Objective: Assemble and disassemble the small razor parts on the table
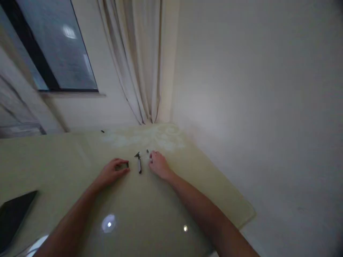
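My left hand has its thumb and fingers pinched on a small dark rectangular piece, which stands on edge at the fingertips. Between my two hands a razor lies on the pale table, its dark head away from me and its handle towards me. My right hand is closed to the right of the razor, fingertips down near the tabletop. Whatever those fingers hold, if anything, is hidden. Just beyond them lies a tiny dark bit.
The glossy table reflects ceiling lights and meets walls at the back and right. A small dark object lies near its back edge. A flat black object is at the left. Behind hang curtains beside a window.
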Available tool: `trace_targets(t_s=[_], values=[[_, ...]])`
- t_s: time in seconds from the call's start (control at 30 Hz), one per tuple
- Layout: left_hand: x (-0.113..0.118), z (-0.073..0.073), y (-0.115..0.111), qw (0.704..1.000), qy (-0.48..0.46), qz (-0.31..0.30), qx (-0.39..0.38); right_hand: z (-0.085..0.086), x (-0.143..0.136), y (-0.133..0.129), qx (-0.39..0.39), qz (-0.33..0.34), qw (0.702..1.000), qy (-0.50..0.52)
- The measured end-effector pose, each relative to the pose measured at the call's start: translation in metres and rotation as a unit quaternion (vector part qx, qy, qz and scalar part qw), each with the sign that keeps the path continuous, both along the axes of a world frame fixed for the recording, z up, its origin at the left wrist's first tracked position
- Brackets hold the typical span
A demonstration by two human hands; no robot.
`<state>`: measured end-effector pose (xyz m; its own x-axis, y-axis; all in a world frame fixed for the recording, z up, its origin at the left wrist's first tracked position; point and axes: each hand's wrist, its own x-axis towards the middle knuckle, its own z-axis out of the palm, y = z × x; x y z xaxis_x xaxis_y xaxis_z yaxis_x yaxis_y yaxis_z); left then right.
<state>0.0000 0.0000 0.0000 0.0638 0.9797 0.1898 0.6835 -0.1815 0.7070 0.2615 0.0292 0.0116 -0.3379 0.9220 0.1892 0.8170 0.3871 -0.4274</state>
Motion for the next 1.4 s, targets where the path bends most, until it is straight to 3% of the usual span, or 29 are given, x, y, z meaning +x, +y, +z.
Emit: trace_targets(t_s=[0.13,0.23,0.37,0.57,0.87,1.03,1.13,1.23,1.33,1.4], values=[[-0.001,0.001,-0.003,0.999,-0.016,0.041,-0.003,-0.001,-0.003,-0.01,0.004,-0.029,0.999,0.015],[0.009,0.01,-0.01,0.996,0.001,0.083,0.014,-0.001,-0.005,-0.014,-0.01,-0.02,0.999,0.028],[0.046,0.023,-0.021,0.991,0.113,0.068,0.01,-0.003,-0.006,-0.012,-0.03,-0.005,0.998,0.057],[0.092,0.023,-0.036,0.951,0.283,0.085,-0.088,0.008,-0.003,-0.007,-0.046,-0.038,0.992,0.112],[0.099,0.029,-0.038,0.938,0.306,0.078,-0.142,0.046,0.006,-0.005,0.014,-0.016,0.98,0.2],[0.097,0.029,-0.04,0.966,0.219,0.101,-0.097,0.037,0.016,-0.021,-0.004,0.003,0.967,0.253],[0.115,0.024,-0.053,0.99,0.112,0.077,-0.035,0.015,0.023,-0.037,-0.053,-0.011,0.944,0.325],[0.14,0.014,-0.068,0.999,0.045,0.024,0.002,-0.004,0.026,-0.046,-0.127,0.028,0.893,0.431],[0.15,0.006,-0.075,0.999,0.003,-0.022,0.026,-0.008,0.028,-0.047,-0.193,0.054,0.824,0.53],[0.143,0.003,-0.074,0.998,-0.057,-0.026,0.017,-0.005,0.031,-0.047,-0.213,0.074,0.804,0.55]])
